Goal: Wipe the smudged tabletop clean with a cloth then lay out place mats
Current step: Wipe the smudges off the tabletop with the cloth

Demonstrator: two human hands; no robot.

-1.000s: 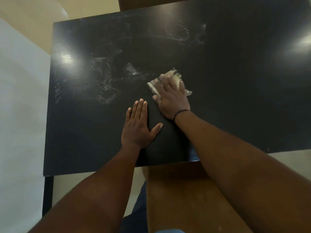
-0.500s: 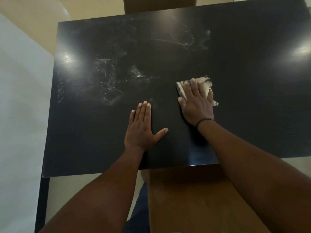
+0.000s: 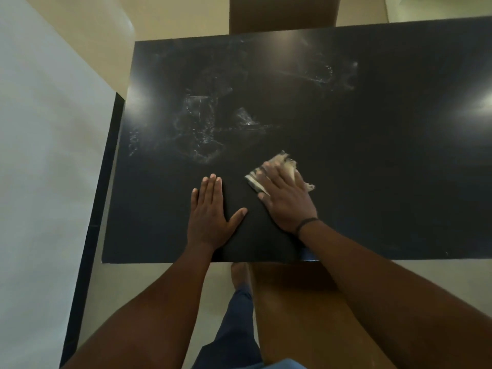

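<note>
Brown chair (image 3: 283, 14) beyond, wooden chair (image 3: 300, 315) near.

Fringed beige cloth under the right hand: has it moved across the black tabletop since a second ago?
Yes. The fringed beige cloth has slid nearer the person, farther from the white smudges.

The cloth (image 3: 285, 169) lies mostly hidden under the right hand (image 3: 286, 202) — its fringe blurred. The tabletop (image 3: 386, 169) runs off the right edge — the far chair (image 3: 282, 14) off the top.
</note>
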